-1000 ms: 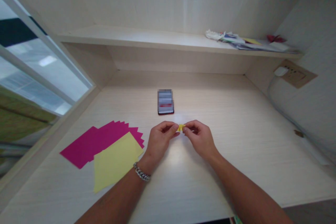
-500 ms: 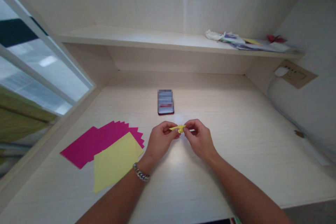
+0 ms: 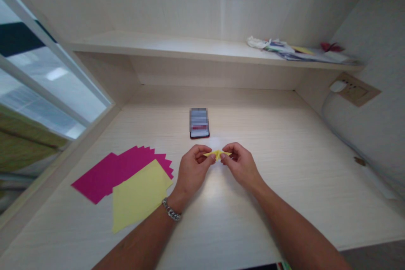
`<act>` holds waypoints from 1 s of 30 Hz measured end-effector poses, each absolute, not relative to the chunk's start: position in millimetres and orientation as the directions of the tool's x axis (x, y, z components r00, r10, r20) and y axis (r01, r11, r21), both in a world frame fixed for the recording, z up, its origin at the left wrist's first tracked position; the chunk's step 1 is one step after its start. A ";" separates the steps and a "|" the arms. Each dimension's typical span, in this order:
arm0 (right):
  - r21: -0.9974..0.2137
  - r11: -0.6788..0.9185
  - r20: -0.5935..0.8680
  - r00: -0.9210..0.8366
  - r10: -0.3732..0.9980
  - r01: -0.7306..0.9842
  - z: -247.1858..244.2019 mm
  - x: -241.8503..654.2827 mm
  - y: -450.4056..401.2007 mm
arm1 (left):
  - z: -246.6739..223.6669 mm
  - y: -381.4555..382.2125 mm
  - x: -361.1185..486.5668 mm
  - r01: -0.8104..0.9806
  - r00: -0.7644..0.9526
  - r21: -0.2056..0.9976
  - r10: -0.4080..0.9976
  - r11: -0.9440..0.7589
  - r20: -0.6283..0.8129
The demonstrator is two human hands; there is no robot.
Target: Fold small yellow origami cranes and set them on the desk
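A small folded piece of yellow paper [image 3: 218, 154] is pinched between my two hands, a little above the desk. Its pointed ends stick out to either side and its middle is creased. My left hand [image 3: 194, 171] grips the left part with thumb and fingers; a chain bracelet [image 3: 171, 209] circles that wrist. On the other side, my right hand [image 3: 241, 165] pinches the right part the same way. The fingertips cover some of the folds.
Left of my hands lie yellow sheets [image 3: 139, 198] over fanned magenta sheets [image 3: 126, 168]. Beyond my hands rests a phone [image 3: 199, 123] with a blurred screen. Papers [image 3: 287, 48] sit on the shelf [image 3: 177, 46]. At right, a cable [image 3: 335, 130] hangs from a wall socket [image 3: 357, 89].
The yellow paper now looks flatter and more spread, with a point showing at its right end too. My fingers have shifted slightly on it; both hands remain in nearly the same place.
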State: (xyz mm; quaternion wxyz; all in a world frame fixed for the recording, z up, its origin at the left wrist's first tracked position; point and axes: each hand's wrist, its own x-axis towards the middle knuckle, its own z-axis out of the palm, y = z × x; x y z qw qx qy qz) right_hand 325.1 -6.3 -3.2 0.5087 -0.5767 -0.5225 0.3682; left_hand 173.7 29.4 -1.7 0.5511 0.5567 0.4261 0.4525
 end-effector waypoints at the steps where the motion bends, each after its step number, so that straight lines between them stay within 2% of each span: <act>1: -0.976 0.043 0.082 0.179 0.980 0.212 -5.0 325.6 -5.4 | -1.8 29.1 173.5 -0.012 0.224 0.999 0.974 -0.041 0.043; 6: -0.960 -0.012 0.007 0.067 0.998 0.279 -10.4 328.7 -4.7 | -4.8 30.8 171.9 -0.024 0.237 0.999 0.971 -0.035 0.040; 13: -0.903 0.071 0.038 -0.086 0.996 0.424 -0.3 333.5 -9.5 | -7.4 36.2 167.1 0.059 0.368 0.998 0.930 -0.020 -0.003; 16: -0.902 0.092 0.047 -0.116 0.992 0.422 2.5 335.3 -11.0 | -1.0 34.6 165.8 0.131 0.468 0.990 0.883 -0.055 -0.013; 20: -0.957 0.027 -0.013 -0.135 0.991 0.290 0.3 333.8 -10.5 | 4.8 32.1 165.6 0.124 0.586 0.992 0.808 -0.009 -0.066; 24: -0.996 -0.070 -0.077 -0.129 0.989 0.054 -2.4 328.8 -7.0 | 1.7 33.3 166.8 0.089 0.561 0.995 0.823 0.049 -0.091; 30: -0.926 -0.199 -0.172 -0.109 0.979 -0.320 5.1 323.7 -6.7 | -1.3 29.7 174.0 -0.202 0.533 0.938 0.835 0.281 -0.136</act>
